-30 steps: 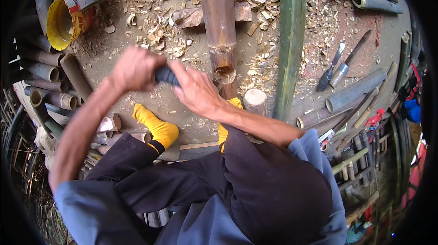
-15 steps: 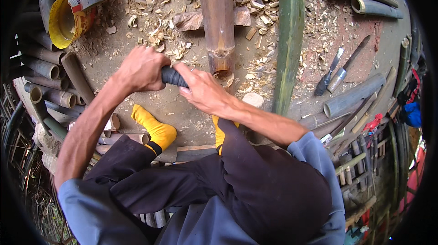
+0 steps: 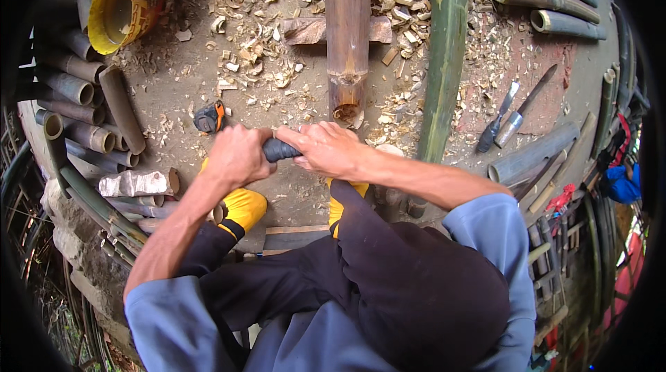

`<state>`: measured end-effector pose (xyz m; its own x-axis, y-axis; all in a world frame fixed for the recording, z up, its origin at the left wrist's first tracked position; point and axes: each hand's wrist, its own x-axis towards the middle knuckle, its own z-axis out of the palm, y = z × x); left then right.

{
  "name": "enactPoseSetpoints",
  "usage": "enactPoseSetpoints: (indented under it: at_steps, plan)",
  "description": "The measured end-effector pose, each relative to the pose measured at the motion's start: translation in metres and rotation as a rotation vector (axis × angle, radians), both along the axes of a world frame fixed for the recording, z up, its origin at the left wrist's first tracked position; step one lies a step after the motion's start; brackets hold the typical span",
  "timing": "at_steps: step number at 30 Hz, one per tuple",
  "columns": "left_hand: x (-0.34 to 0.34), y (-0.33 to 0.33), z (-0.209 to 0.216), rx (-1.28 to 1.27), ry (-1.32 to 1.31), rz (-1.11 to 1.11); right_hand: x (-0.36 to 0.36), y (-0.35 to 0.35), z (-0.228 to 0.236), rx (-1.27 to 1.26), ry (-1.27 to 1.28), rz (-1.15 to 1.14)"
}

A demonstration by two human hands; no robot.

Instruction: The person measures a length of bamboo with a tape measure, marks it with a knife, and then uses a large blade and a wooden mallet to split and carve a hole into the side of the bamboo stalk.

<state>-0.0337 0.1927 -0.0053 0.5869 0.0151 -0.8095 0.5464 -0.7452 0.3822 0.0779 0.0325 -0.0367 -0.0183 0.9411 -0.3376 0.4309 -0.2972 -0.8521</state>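
Note:
My left hand [image 3: 237, 156] and my right hand [image 3: 329, 151] are closed side by side round a thick black-wrapped handle [image 3: 280, 150]. Only a short stretch of it shows between them; the rest of the tool is hidden. Just beyond my right hand lies a thick brown bamboo pole [image 3: 347, 32], its cut hollow end facing me. A rough wooden block [image 3: 305, 31] props it up underneath. Near my left knuckles rests a black and orange tape measure [image 3: 209, 117].
Pale shavings [image 3: 257, 60] litter the ground. A green bamboo pole [image 3: 444, 60] lies right of the brown one. Farther right are a chisel [image 3: 498, 117] and a long-bladed knife [image 3: 527, 105]. A yellow bucket [image 3: 111, 18] lies tipped at far left, near stacked bamboo pieces [image 3: 90, 135].
Both hands, still on the black-wrapped handle, have come nearer to me and slightly right. The tape measure is now uncovered. The whole view has shifted a little.

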Motion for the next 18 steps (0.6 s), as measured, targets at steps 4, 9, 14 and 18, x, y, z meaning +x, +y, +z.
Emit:
enactPoseSetpoints:
  at_steps: [4,9,14,18]
  plan:
    - [-0.046,-0.081,0.0,-0.087,0.172,0.51,0.008,-0.001,-0.007,-0.05,0.013,0.559]
    - [-0.057,-0.2,0.0,0.057,-0.188,1.112,0.015,-0.015,0.017,-0.062,-0.142,0.882]
    - [-0.067,-0.144,-0.03,0.178,-0.276,0.946,-0.004,0.006,-0.008,0.006,-0.288,0.733]
    - [-0.077,-0.073,-0.045,0.256,-0.424,0.524,-0.017,0.009,-0.01,0.136,-0.393,0.276]
